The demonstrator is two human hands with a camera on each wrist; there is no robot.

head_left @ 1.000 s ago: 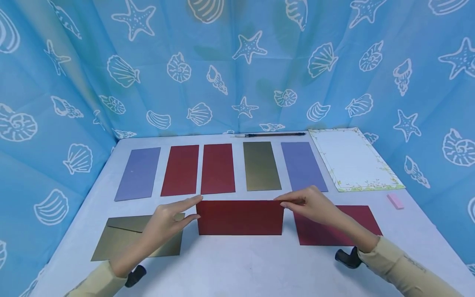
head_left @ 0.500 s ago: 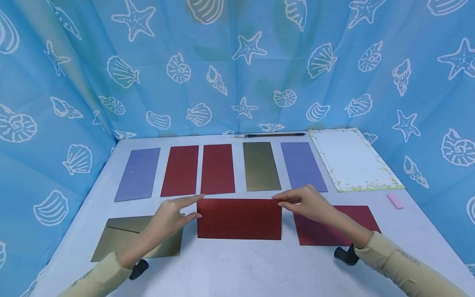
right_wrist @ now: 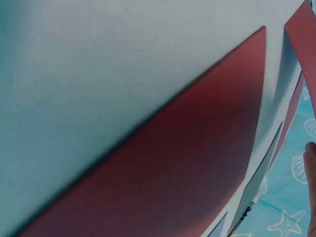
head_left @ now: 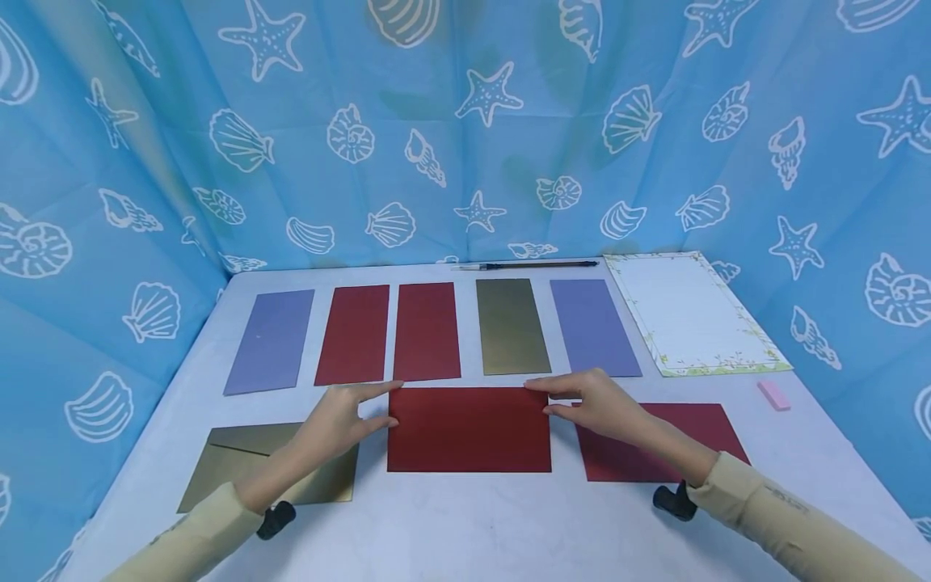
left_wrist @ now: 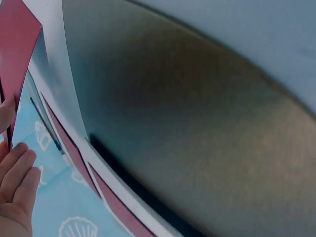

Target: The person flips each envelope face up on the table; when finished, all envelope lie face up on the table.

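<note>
A dark red envelope (head_left: 469,430) lies crosswise on the white table (head_left: 465,525) in front of me. My left hand (head_left: 396,402) pinches its upper left corner between forefinger and thumb. My right hand (head_left: 538,397) pinches the upper right corner the same way. Under my left forearm lies a gold envelope (head_left: 240,465), which fills the left wrist view (left_wrist: 197,123), with my left fingers (left_wrist: 15,170) at its lower left edge. A second red envelope (head_left: 698,428) lies under my right forearm and fills the right wrist view (right_wrist: 187,163).
Behind the hands stands a row of upright cards: lilac (head_left: 271,339), red (head_left: 354,333), red (head_left: 427,330), gold (head_left: 511,325), lilac (head_left: 592,326). Flower-edged letter paper (head_left: 691,311), a pink eraser (head_left: 773,394) and a pen (head_left: 531,264) lie further back and right. Blue shell-print curtains enclose the table.
The middle red envelope shows more of its face now, its top edge moved further from me. Both hands shifted slightly forward with its corners.
</note>
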